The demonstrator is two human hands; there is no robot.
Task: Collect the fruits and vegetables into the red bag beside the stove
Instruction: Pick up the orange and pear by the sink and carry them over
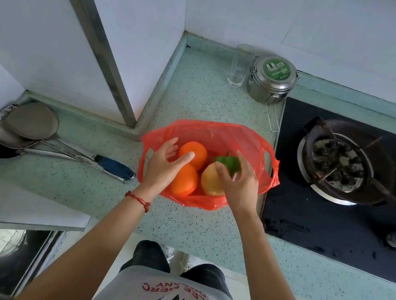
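A: Starting near. Left hand [164, 164] is reaching over the bag [209, 131], fingers spread and loose, thumb lying across the two oranges. Gripping nothing that I can see.
B: Wrist?
A: It is wearing a red string bracelet [138, 200].
B: Right hand?
A: Right hand [239, 181] is hovering open over the yellow fruit [210, 182], fingertips touching or just above it, can't tell which. No real grip.
B: Bag contents?
A: Near orange [183, 181], far orange [195, 153] just behind it, yellow fruit to their right, green pepper [228, 163] behind the yellow one, partly hidden by the right hand. All are lying inside the bag.
B: And the bag?
A: It is sitting open on the table [199, 94], its right handle just beside the stove [341, 170].
B: Anything left of it?
A: Ladles [29, 126] are lying stacked in the left corner, handles pointing toward the bag.
B: Farther back?
A: A steel tin [272, 81] with a green label is standing near the wall, a clear glass [240, 65] just beside it on the left.
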